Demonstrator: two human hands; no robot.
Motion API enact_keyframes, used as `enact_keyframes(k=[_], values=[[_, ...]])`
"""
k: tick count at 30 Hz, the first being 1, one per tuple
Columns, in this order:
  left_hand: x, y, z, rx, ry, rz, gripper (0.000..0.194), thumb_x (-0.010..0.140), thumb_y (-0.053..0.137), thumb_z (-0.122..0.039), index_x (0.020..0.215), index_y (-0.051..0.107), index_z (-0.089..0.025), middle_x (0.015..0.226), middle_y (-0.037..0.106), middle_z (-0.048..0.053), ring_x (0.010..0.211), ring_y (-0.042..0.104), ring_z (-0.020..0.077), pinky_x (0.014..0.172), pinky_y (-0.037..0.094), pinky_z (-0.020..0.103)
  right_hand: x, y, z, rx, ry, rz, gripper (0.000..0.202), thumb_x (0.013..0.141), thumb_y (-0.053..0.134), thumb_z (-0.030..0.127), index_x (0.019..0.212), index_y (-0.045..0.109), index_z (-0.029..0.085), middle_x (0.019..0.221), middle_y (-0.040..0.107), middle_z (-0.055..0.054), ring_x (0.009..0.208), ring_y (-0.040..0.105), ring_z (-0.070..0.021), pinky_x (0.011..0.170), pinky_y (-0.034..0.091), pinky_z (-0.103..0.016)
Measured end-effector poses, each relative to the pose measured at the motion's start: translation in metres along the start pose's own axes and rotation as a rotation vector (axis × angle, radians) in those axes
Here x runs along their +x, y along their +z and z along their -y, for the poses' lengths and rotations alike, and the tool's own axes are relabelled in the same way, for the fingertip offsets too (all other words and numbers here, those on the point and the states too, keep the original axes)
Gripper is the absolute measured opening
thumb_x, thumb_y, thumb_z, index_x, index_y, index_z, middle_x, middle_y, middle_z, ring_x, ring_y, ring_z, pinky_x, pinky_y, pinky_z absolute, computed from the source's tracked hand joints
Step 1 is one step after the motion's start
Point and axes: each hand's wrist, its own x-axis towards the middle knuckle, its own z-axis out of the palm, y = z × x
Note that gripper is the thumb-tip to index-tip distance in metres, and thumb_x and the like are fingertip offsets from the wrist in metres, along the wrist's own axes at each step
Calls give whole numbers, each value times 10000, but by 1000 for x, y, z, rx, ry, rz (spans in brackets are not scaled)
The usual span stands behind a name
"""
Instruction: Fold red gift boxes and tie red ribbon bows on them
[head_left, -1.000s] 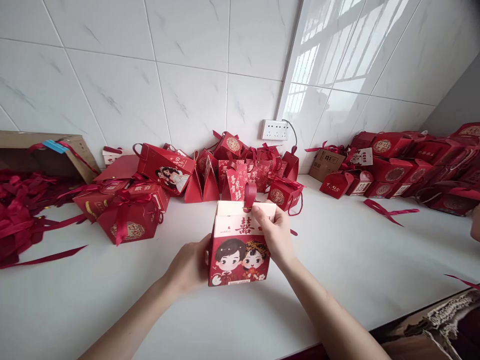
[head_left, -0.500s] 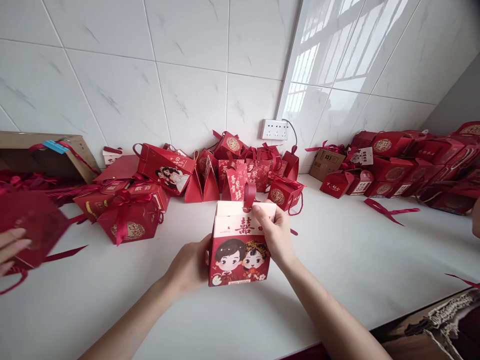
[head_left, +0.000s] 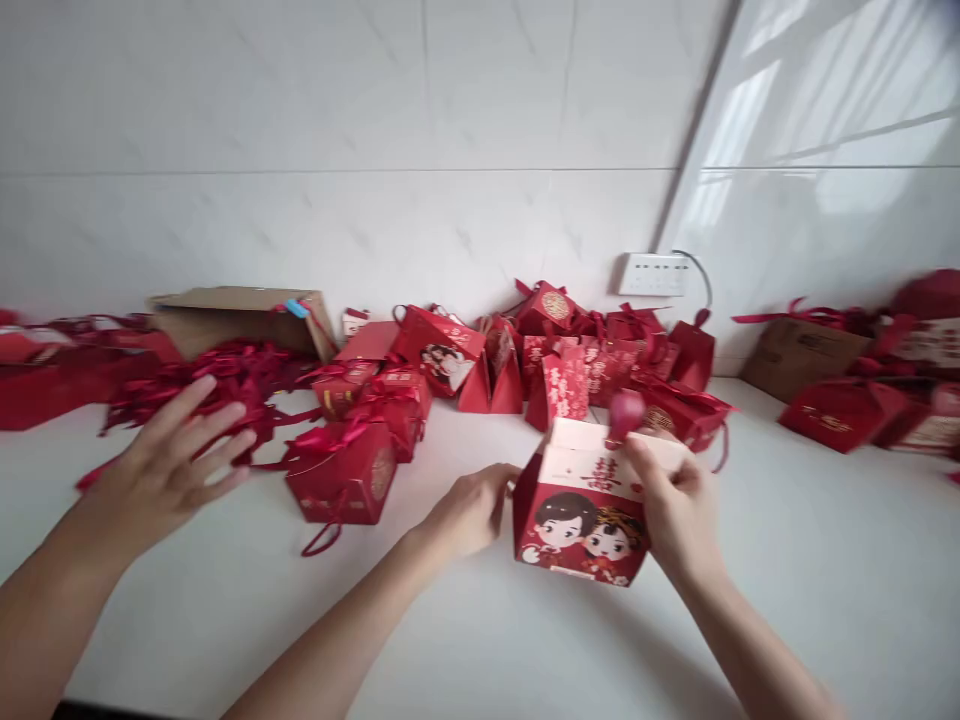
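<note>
A red and cream gift box (head_left: 585, 510) with two cartoon faces and a ribbon loop on top is held over the white table. My right hand (head_left: 679, 500) grips its upper right side, thumb on the cream top. At the box's left side, my left hand (head_left: 476, 505) has its fingers closed; the fingertips are partly hidden behind the edge, and I cannot make out how firmly they hold it. Behind the box stand several red gift boxes (head_left: 559, 385).
Another person's hand (head_left: 180, 455) is spread at the left, near a red box (head_left: 345, 475) and a heap of ribbons (head_left: 225, 385). An open cardboard box (head_left: 240, 300) is behind. More red boxes (head_left: 844, 412) stand right on the white table (head_left: 480, 640).
The view has turned left. The other person's hand has let go of a red box, which now stands on the table. My box is tilted slightly more.
</note>
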Motion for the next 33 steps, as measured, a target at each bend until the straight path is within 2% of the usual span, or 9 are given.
enact_keyframes(k=[2, 4, 6, 8, 12, 19, 28, 30, 33], values=[[5, -7, 3, -57, 102, 7, 251, 829, 449, -137, 977, 615, -254, 935, 709, -9, 826, 685, 179, 740, 542, 293, -3, 1, -5, -28, -113, 8, 315, 711, 641, 469, 617, 574, 177, 633, 538, -12, 560, 477, -139, 480, 388, -237], [8, -13, 3, -123, 135, -104, 231, 895, 380, -171, 1027, 560, -235, 986, 683, 35, 905, 667, 183, 813, 532, 327, -7, 6, -11, -55, -179, 151, 303, 720, 640, 452, 597, 577, 182, 650, 548, -20, 573, 495, -145, 475, 389, -236], [9, -16, -2, -205, 207, -225, 191, 916, 383, -230, 1034, 532, -220, 1002, 666, 61, 951, 649, 192, 846, 525, 348, -11, 13, -16, -78, -168, 334, 327, 740, 625, 459, 579, 581, 178, 658, 549, -29, 561, 502, -147, 444, 379, -234], [8, -17, -9, -251, 300, -264, 183, 901, 427, -267, 1049, 517, -206, 1023, 657, 81, 971, 634, 200, 852, 519, 361, -15, 19, -19, -85, -120, 415, 365, 766, 593, 480, 575, 586, 169, 666, 541, -34, 535, 493, -140, 421, 371, -235], [3, -16, -22, -239, 393, -225, 258, 833, 560, -273, 1068, 485, -199, 1051, 647, 84, 987, 619, 190, 870, 501, 348, -22, 27, -12, -70, -95, 410, 387, 786, 563, 493, 589, 571, 161, 638, 502, -21, 508, 465, -127, 433, 374, -240], [3, -20, -25, -227, 309, -91, 210, 806, 623, -206, 999, 542, -189, 945, 656, 47, 908, 658, 164, 779, 559, 276, -30, 34, -3, -25, -112, 434, 351, 791, 555, 448, 594, 430, 185, 588, 417, 23, 526, 394, -99, 473, 334, -222], [3, -15, -30, -152, 342, -195, 192, 737, 700, -172, 851, 546, -188, 818, 698, 6, 763, 696, 147, 678, 587, 226, -36, 34, 0, 32, -102, 471, 329, 768, 590, 401, 599, 400, 191, 578, 398, 49, 506, 358, -75, 461, 297, -206], [2, -14, -31, -97, 399, -247, 143, 750, 677, -129, 838, 580, -186, 760, 686, -11, 710, 681, 124, 651, 572, 201, -37, 35, 1, 39, -104, 470, 317, 775, 586, 391, 606, 409, 191, 574, 401, 51, 503, 358, -75, 457, 294, -207], [2, -15, -32, -59, 524, -204, 141, 781, 614, -63, 843, 644, -185, 750, 674, -6, 695, 650, 109, 626, 546, 192, -38, 35, 0, 57, -125, 457, 318, 785, 579, 378, 600, 399, 192, 576, 399, 51, 502, 358, -73, 458, 297, -207]])
